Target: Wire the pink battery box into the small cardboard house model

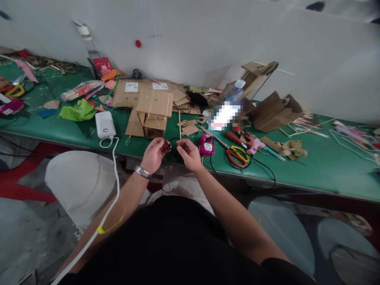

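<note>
Two bare hands meet over the near edge of the long green table. The left hand (156, 154) has a silver watch (143, 171) on its wrist and pinches a thin black cord (174, 139) in its fingertips. The right hand (189, 153) pinches the cord too, so it makes a little loop between the hands. The bits inside the fingers are too small to tell.

Going out from the hands, a brown cardboard box shape (154, 103) sits at 11 o'clock, with an open front. A white plastic power bank (105, 124) lies between 9 and 10 o'clock, with a white cable (117, 174) plugged in. Past it is a crumpled bright green sheet (78, 111).

At 3 o'clock, just beside the right hand, is a bright pink box with a white socket face (207, 145). Farther that way are scissors with red and yellow handles (239, 156) and a pink glue gun (254, 145). A clear plastic bottle with a white cap (236, 91) stands between 1 and 2 o'clock, and a brown paper bag (271, 113) leans over between 2 and 3. A round white stool (81, 174) is at 8 o'clock, below the table.
</note>
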Tool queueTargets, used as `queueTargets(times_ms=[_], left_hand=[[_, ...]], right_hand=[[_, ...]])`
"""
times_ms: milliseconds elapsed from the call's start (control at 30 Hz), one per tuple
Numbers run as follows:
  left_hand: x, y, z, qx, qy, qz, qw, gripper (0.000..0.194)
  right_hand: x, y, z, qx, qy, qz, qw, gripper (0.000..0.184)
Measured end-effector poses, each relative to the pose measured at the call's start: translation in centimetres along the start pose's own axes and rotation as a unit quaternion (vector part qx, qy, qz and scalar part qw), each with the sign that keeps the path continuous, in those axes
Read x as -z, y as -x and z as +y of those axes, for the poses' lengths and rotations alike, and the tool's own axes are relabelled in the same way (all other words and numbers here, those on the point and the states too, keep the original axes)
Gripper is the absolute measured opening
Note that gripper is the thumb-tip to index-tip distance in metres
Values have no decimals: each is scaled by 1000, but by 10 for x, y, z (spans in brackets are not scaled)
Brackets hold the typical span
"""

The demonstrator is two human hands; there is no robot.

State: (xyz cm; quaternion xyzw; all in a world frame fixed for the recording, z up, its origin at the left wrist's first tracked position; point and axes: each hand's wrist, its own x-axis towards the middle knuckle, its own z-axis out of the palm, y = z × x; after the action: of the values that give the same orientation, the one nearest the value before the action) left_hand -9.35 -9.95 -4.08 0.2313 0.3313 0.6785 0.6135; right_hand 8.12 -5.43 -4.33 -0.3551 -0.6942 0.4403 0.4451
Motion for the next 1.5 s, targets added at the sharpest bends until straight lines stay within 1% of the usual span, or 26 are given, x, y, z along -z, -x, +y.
queueTargets(times_ms=[67,133,267,367,500,633,767,967,1067,1200,1300,1400,1500], left_hand=[[0,0,-1,-5,-12,-13,1000,20],[0,-1,-3,-12,-21,-12,1000,22],[0,-1,-6,-19,-37,-3,999,26],[0,0,-7,-23,-62,-10,998,27],[-1,1,-6,-24,-93,-24,995,27],[0,1,-6,-29,-109,-27,993,26],[2,0,-8,-33,-113,-33,992,25],[3,0,-9,-35,-124,-39,991,25],[2,-1,-8,-32,-125,-34,991,28],[1,0,-8,-36,-118,-28,992,35],[1,1,-10,-84,-172,-31,981,35],[0,3,-13,-150,-257,-44,954,36],[-1,6,-14,-176,-325,-48,928,26]], right_hand=[[0,1,-2,20,24,-16,999,45],[1,2,-4,38,53,-27,998,44],[1,3,-7,75,105,-44,991,36],[0,3,-8,89,116,-48,988,28],[-1,2,-7,66,94,-29,993,19],[-1,0,-6,36,86,-19,995,21],[0,1,-7,34,79,-18,996,23],[0,0,-7,34,88,-28,995,20],[0,-1,-5,22,83,-16,996,21],[1,-2,-2,-2,65,4,998,28],[3,-2,-1,-22,60,14,998,32],[3,-3,-1,-25,55,17,998,32],[3,-2,-2,-22,50,15,998,30]])
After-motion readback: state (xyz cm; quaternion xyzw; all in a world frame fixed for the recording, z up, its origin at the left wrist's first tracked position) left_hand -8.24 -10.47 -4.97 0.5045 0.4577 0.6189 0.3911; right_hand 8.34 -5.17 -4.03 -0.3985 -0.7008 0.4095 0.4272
